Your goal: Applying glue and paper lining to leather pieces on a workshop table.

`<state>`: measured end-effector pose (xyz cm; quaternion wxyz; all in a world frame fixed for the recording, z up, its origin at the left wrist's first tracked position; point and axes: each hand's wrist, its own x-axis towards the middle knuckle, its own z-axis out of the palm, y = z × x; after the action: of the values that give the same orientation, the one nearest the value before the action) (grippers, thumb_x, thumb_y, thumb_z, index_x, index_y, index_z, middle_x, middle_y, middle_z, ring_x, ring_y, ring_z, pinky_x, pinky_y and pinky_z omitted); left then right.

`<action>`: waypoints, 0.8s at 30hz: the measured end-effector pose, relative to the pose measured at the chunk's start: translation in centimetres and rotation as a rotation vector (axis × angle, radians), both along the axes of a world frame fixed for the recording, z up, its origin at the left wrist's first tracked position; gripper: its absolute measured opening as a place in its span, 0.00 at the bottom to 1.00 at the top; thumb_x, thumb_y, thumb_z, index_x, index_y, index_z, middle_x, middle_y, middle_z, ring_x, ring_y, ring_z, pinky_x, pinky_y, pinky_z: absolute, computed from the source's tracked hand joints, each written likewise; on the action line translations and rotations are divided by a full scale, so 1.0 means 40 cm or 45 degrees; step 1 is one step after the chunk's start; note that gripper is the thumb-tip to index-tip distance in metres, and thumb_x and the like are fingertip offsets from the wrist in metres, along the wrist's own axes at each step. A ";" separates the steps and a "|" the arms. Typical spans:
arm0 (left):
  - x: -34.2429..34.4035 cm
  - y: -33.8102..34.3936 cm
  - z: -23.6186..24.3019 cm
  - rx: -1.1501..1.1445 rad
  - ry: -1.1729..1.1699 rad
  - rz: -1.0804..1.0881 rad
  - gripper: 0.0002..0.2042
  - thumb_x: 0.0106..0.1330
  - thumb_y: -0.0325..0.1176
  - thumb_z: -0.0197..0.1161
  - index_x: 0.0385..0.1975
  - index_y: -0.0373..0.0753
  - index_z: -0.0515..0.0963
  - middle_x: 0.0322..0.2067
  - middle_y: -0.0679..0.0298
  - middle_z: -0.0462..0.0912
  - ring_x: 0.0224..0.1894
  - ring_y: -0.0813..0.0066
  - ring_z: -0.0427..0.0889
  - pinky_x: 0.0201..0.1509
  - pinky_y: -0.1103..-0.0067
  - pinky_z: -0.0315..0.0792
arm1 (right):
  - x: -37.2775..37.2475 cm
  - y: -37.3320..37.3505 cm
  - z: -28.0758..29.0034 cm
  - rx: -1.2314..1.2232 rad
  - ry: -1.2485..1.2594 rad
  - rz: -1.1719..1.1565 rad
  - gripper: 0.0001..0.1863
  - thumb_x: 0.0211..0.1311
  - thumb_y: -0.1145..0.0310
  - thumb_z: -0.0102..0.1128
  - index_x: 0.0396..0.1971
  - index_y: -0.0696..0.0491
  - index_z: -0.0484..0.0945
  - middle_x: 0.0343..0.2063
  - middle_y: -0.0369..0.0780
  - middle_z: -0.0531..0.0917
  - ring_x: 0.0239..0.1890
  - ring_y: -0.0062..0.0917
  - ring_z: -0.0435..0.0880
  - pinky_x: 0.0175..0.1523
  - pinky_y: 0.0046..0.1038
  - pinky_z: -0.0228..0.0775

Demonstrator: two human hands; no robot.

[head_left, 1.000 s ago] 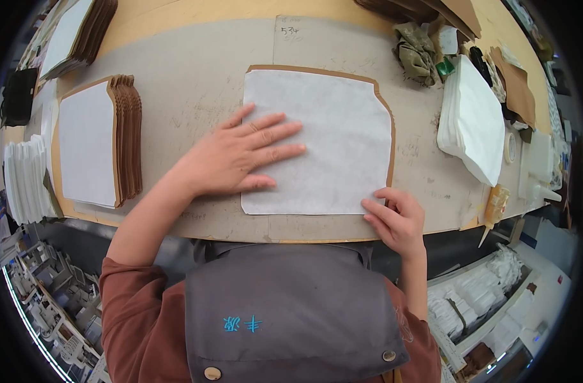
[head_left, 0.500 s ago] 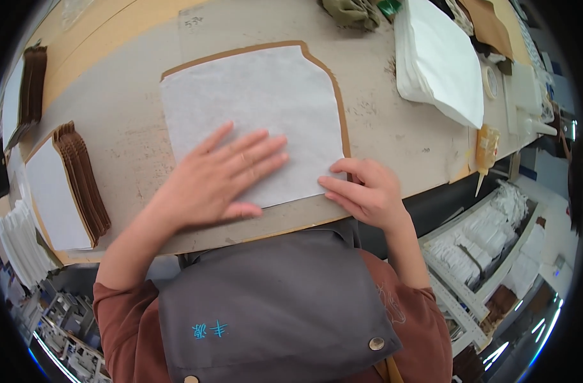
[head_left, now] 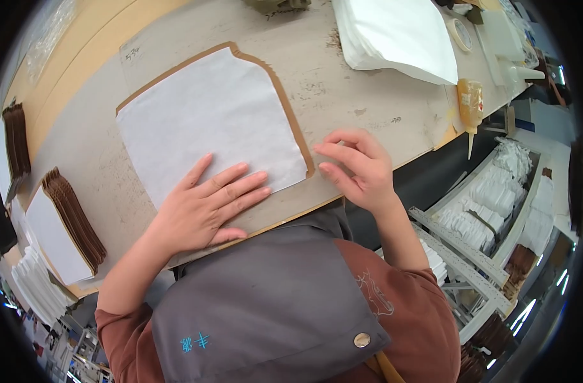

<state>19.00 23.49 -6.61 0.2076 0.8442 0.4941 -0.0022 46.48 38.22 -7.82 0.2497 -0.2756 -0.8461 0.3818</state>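
A white sheet [head_left: 208, 115] with a brown piece showing along its upper and right edges lies on the grey work surface [head_left: 381, 121]. My left hand [head_left: 211, 204] rests flat on the lower part of the sheet, fingers spread, its thumb near the front edge. Just off the sheet’s lower right corner, my right hand [head_left: 355, 166] is open, fingers bent and apart, with nothing between thumb and fingertips.
Brown-edged stacks [head_left: 61, 226] [head_left: 10, 147] and white layers [head_left: 36, 284] sit left. At the upper right are folded white pieces [head_left: 393, 38], a tape roll [head_left: 460, 35] and an amber glue bottle [head_left: 470, 102]. A cart [head_left: 476, 217] holding white bundles stands below.
The view has swung, placing the table’s contents further left and more tilted. My right hand has let go of the sheet’s corner; my left hand now lies nearer the sheet’s lower edge.
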 end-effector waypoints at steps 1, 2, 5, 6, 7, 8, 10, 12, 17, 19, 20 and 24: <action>0.005 0.004 0.002 0.010 0.002 -0.008 0.36 0.67 0.69 0.41 0.72 0.58 0.63 0.72 0.77 0.64 0.74 0.74 0.60 0.80 0.58 0.38 | 0.016 0.004 0.007 0.164 -0.058 -0.018 0.16 0.52 0.65 0.73 0.43 0.44 0.86 0.44 0.29 0.83 0.35 0.21 0.81 0.38 0.25 0.72; 0.010 0.008 0.004 0.035 -0.004 -0.043 0.36 0.68 0.69 0.41 0.73 0.58 0.63 0.72 0.76 0.64 0.74 0.75 0.60 0.80 0.58 0.39 | 0.026 0.006 0.013 0.328 -0.117 -0.036 0.17 0.53 0.64 0.72 0.45 0.43 0.86 0.47 0.29 0.84 0.40 0.22 0.82 0.42 0.26 0.73; 0.029 0.050 -0.004 0.031 -0.050 -0.142 0.37 0.69 0.69 0.40 0.73 0.57 0.63 0.72 0.75 0.63 0.74 0.74 0.60 0.80 0.59 0.40 | 0.018 -0.012 0.022 0.576 -0.155 0.204 0.19 0.55 0.60 0.70 0.49 0.41 0.84 0.54 0.27 0.83 0.51 0.22 0.81 0.51 0.27 0.72; 0.030 0.069 -0.008 0.029 -0.085 -0.194 0.37 0.69 0.69 0.40 0.73 0.56 0.63 0.73 0.75 0.63 0.74 0.74 0.60 0.80 0.59 0.41 | 0.028 -0.016 0.013 0.604 -0.189 0.323 0.20 0.56 0.58 0.69 0.51 0.40 0.83 0.59 0.27 0.81 0.57 0.22 0.78 0.56 0.28 0.70; 0.025 0.084 -0.012 0.027 -0.082 -0.199 0.37 0.69 0.69 0.40 0.73 0.56 0.63 0.73 0.75 0.63 0.74 0.74 0.60 0.80 0.59 0.41 | 0.030 -0.020 0.004 0.603 -0.187 0.318 0.20 0.56 0.58 0.69 0.51 0.40 0.83 0.59 0.27 0.81 0.57 0.22 0.78 0.56 0.28 0.70; 0.017 0.097 -0.016 0.041 -0.100 -0.263 0.37 0.69 0.68 0.41 0.73 0.55 0.62 0.73 0.74 0.62 0.74 0.74 0.60 0.79 0.60 0.43 | 0.031 -0.022 -0.004 0.627 -0.192 0.335 0.20 0.56 0.59 0.69 0.51 0.41 0.83 0.58 0.27 0.82 0.56 0.22 0.78 0.56 0.27 0.70; 0.000 0.122 -0.024 0.053 -0.112 -0.330 0.37 0.69 0.68 0.41 0.73 0.54 0.62 0.73 0.74 0.62 0.74 0.74 0.60 0.79 0.60 0.44 | 0.033 -0.023 -0.013 0.652 -0.193 0.349 0.20 0.56 0.59 0.69 0.50 0.42 0.83 0.57 0.27 0.82 0.56 0.21 0.79 0.55 0.27 0.70; -0.020 0.148 -0.025 0.046 -0.190 -0.440 0.37 0.69 0.67 0.43 0.73 0.51 0.62 0.73 0.74 0.62 0.75 0.74 0.60 0.79 0.60 0.45 | 0.030 -0.020 -0.017 0.631 -0.183 0.331 0.18 0.56 0.62 0.69 0.48 0.44 0.84 0.55 0.26 0.83 0.53 0.21 0.79 0.53 0.26 0.70; -0.067 0.255 -0.025 0.108 -0.130 -0.553 0.37 0.70 0.67 0.43 0.73 0.50 0.63 0.73 0.71 0.61 0.75 0.72 0.59 0.79 0.61 0.46 | 0.026 -0.027 -0.025 0.661 -0.157 0.280 0.14 0.55 0.64 0.68 0.43 0.44 0.85 0.51 0.25 0.84 0.49 0.19 0.80 0.49 0.23 0.70; -0.093 0.299 -0.017 0.118 -0.062 -0.439 0.38 0.70 0.68 0.41 0.73 0.49 0.62 0.74 0.68 0.61 0.75 0.69 0.59 0.79 0.61 0.45 | 0.023 -0.026 -0.024 0.644 -0.157 0.260 0.13 0.54 0.65 0.67 0.42 0.44 0.85 0.51 0.24 0.84 0.48 0.18 0.80 0.47 0.23 0.70; -0.115 0.318 -0.025 0.150 0.001 -0.420 0.40 0.69 0.70 0.38 0.73 0.47 0.61 0.74 0.64 0.60 0.76 0.65 0.58 0.80 0.60 0.43 | 0.021 -0.024 -0.023 0.645 -0.154 0.269 0.13 0.54 0.65 0.67 0.42 0.43 0.85 0.51 0.24 0.84 0.47 0.17 0.80 0.46 0.22 0.69; -0.181 0.372 -0.016 0.231 0.158 -0.272 0.42 0.70 0.70 0.33 0.74 0.44 0.59 0.74 0.60 0.59 0.76 0.63 0.55 0.80 0.59 0.43 | 0.019 -0.020 -0.023 0.651 -0.138 0.266 0.12 0.54 0.65 0.65 0.40 0.42 0.85 0.50 0.23 0.84 0.46 0.16 0.79 0.44 0.20 0.68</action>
<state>11.76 38.39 -7.26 0.0982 0.9055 0.4116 -0.0320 47.23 37.40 -8.73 0.2250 -0.1350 -0.9508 0.1646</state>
